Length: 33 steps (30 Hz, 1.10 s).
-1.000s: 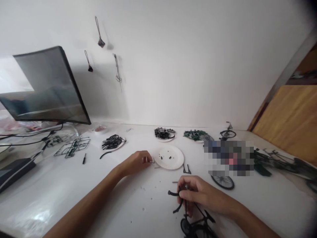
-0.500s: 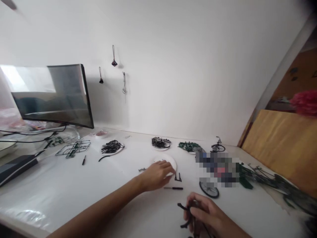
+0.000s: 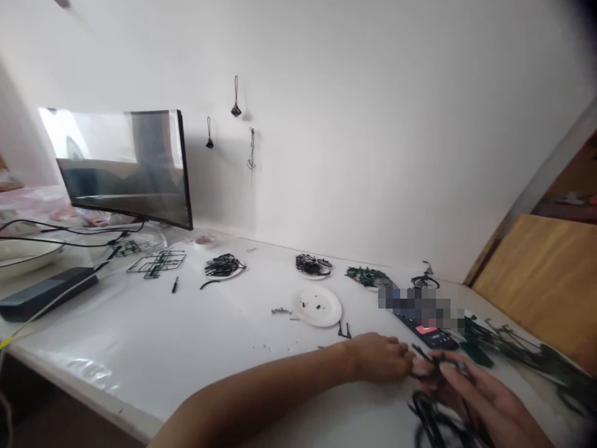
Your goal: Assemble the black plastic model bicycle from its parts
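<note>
My right hand (image 3: 485, 386) is closed on a black bicycle frame part (image 3: 431, 410) at the lower right, with a dark wheel-like ring at its lower end. Just left of it, my left hand (image 3: 385, 358) touches the part's near end, its fingertips curled and partly hidden; anything between them is too small to make out. A white paper plate (image 3: 332, 306) with a few tiny dark pieces lies behind my left forearm. Beside its rim is a small black U-shaped part (image 3: 344, 331). Small screws (image 3: 280, 310) lie left of the plate.
Plates of black parts (image 3: 224, 266), more dark parts (image 3: 312, 266) and green parts (image 3: 368, 277) line the back. A small model bicycle (image 3: 425, 279), a phone (image 3: 438, 338) and green frames (image 3: 527, 354) are at right; a monitor (image 3: 124, 165) and power strip (image 3: 51, 292) at left.
My left hand has left the plate and moved right to the part in my right hand. The camera view has shifted, and the plate is now uncovered.
</note>
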Each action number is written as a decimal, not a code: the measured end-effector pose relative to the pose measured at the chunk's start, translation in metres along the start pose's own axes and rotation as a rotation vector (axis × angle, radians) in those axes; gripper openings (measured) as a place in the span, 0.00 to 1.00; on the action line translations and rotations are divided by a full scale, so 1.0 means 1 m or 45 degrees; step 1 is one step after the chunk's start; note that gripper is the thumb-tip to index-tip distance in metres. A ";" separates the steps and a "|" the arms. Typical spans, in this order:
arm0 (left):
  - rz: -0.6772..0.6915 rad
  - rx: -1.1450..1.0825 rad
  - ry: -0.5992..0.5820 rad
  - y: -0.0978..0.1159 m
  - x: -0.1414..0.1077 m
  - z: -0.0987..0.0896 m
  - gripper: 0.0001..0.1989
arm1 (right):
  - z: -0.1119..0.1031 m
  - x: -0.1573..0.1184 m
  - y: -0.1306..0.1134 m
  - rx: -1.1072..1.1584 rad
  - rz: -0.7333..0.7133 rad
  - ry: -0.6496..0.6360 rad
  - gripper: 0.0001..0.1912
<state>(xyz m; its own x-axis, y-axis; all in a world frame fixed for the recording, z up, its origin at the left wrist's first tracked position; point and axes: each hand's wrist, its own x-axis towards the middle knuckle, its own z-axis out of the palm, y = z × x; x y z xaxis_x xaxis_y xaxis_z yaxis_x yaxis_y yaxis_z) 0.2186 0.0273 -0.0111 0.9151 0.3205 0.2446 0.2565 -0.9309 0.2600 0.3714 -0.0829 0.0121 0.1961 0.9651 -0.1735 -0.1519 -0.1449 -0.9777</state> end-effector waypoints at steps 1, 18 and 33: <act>-0.005 -0.050 0.025 -0.003 -0.011 -0.004 0.11 | 0.012 0.004 -0.013 0.018 -0.082 -0.035 0.25; -0.573 -1.443 0.732 -0.073 -0.170 -0.080 0.19 | 0.119 0.065 0.003 -0.180 -0.006 -0.341 0.19; -0.628 -1.658 0.737 -0.037 -0.162 -0.062 0.22 | 0.142 0.034 0.013 -0.298 -0.054 -0.388 0.20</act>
<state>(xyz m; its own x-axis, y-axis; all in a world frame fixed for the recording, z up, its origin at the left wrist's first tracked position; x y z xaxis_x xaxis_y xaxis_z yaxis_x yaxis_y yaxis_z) 0.0415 0.0211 -0.0028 0.4967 0.8580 0.1309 -0.2388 -0.0100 0.9710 0.2383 -0.0212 0.0100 -0.1046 0.9868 -0.1239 0.0822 -0.1156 -0.9899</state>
